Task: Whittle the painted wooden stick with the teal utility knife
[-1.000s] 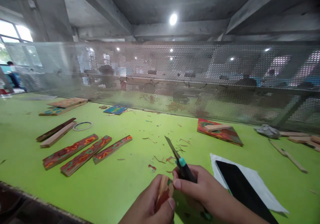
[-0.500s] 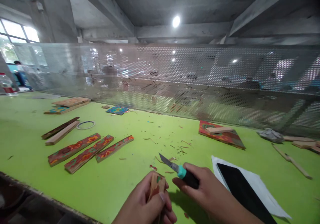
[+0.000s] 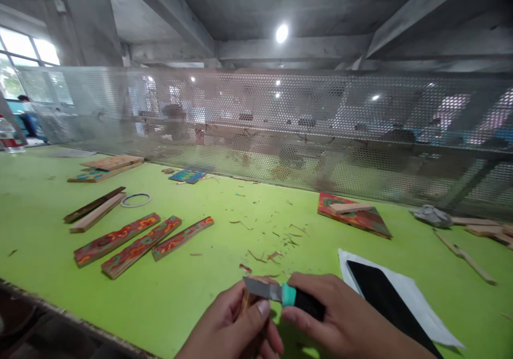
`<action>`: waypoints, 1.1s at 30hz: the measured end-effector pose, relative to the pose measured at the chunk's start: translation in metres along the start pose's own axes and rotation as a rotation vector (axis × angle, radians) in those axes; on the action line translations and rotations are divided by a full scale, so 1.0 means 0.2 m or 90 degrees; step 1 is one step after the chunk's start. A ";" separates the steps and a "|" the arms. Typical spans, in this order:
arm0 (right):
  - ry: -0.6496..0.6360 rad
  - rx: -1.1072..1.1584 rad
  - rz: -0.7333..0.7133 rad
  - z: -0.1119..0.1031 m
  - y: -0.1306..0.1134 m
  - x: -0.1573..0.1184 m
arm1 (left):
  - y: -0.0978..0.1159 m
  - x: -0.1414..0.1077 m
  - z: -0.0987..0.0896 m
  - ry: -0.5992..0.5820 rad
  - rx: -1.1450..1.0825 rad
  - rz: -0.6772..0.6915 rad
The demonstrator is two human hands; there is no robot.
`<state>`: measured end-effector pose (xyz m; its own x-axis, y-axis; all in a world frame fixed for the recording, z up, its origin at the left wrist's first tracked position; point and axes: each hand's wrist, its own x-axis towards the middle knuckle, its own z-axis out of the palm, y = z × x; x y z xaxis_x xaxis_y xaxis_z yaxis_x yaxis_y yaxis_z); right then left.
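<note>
My left hand [image 3: 236,321] is closed around a small piece of wood [image 3: 247,301], mostly hidden by the fingers and the blade. In my right hand [image 3: 326,305] is a utility knife [image 3: 289,295] with a black and teal handle. Its blade points left and lies across the top end of the wood, close to my left thumb. Thin wood shavings [image 3: 276,256] are scattered on the green table [image 3: 240,231] just beyond my hands.
Left of my hands lie several painted wooden strips [image 3: 142,246] and a white ring [image 3: 135,200]. A phone [image 3: 385,305] rests on white paper at right. Behind it is a painted board [image 3: 352,217]. A perforated metal screen [image 3: 256,124] borders the table's far side.
The knife has come down and left, from above the table beyond the wood to across the wood's top end. My left hand keeps its hold on the wood.
</note>
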<state>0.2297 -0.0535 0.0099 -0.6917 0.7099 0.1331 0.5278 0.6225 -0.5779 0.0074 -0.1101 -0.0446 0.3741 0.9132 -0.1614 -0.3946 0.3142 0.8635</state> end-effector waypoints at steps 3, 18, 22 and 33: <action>0.006 -0.016 -0.004 0.00 0.02 -0.01 | 0.01 -0.01 0.01 -0.004 0.048 0.018; -0.030 -0.066 0.012 0.00 0.00 -0.01 | 0.07 -0.02 0.06 0.048 0.196 0.033; -0.030 -0.100 0.009 0.00 0.01 -0.01 | 0.07 -0.02 0.06 0.051 0.191 0.084; 0.050 -0.250 -0.055 0.10 0.03 -0.04 | 0.08 -0.05 0.09 0.109 0.209 0.029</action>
<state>0.2289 -0.0622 -0.0117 -0.7102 0.6628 0.2375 0.6277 0.7488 -0.2129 0.0128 -0.1199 -0.0211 0.2059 0.9631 -0.1734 -0.1073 0.1984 0.9742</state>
